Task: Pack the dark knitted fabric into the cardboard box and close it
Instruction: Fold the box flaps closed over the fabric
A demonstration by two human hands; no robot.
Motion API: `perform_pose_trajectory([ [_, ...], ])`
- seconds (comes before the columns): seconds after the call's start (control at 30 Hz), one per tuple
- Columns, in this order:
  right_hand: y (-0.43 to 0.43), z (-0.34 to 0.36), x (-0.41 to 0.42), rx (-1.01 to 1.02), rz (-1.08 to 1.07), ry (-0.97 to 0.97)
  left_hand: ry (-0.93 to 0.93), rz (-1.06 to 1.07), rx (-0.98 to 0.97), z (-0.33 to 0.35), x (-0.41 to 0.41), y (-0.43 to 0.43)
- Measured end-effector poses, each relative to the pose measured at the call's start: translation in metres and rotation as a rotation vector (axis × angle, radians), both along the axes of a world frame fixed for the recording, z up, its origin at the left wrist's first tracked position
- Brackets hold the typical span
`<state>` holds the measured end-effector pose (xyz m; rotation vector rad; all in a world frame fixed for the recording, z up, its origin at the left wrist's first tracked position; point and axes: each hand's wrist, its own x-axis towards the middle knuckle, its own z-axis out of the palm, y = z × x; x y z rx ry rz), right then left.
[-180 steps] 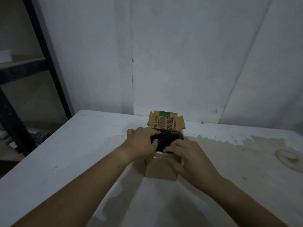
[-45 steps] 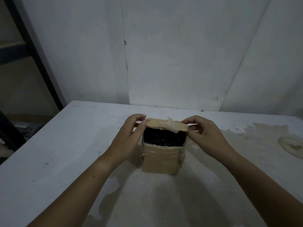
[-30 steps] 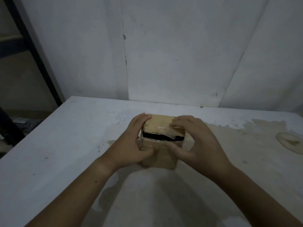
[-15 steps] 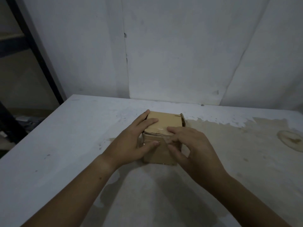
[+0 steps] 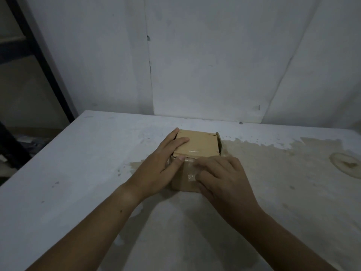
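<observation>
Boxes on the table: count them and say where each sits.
1. The box sits mid-table, lid down, left hand on its left side, right hand on its front. Nothing visible could hide another.

The cardboard box (image 5: 197,146) is matt tan paperboard, its top flap smooth and plain. Its near face carries glossy clear tape (image 5: 190,176) that catches faint glints. The table (image 5: 78,163) has a matt white painted top, worn: at 3 o'clock from the box the paint has flaked off to a dull beige, rougher layer. The wall panels (image 5: 205,65) at 12 o'clock look matt, white, faintly scuffed.
</observation>
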<state>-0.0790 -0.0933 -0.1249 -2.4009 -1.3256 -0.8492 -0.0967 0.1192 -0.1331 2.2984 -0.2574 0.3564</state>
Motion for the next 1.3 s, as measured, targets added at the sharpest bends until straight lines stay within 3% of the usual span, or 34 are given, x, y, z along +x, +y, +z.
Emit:
perform_pose_trajectory([
  [0.17,0.006,-0.006,0.0,0.08,-0.086,-0.001,0.015,0.011,-0.125,0.0,-0.002,-0.006],
  [0.5,0.003,-0.017,0.011,0.121,-0.043,0.015,-0.016,0.016,-0.037,0.0,-0.001,-0.007],
  [0.6,-0.006,-0.014,0.012,0.212,0.02,0.119,-0.02,0.011,-0.017,0.0,-0.001,-0.005],
  [0.7,-0.008,-0.001,0.019,0.372,-0.107,0.302,-0.022,0.005,0.038,0.0,-0.001,-0.004],
  [0.87,-0.006,-0.001,0.041,0.318,-0.143,0.691,-0.047,0.017,0.067,-0.003,0.003,-0.005],
  [1.1,-0.006,-0.015,0.051,0.263,-0.133,0.611,-0.06,0.016,0.073,-0.004,0.014,-0.004],
  [1.3,-0.005,-0.01,0.055,0.366,-0.068,0.772,-0.062,0.023,0.071,-0.005,0.023,-0.006],
])
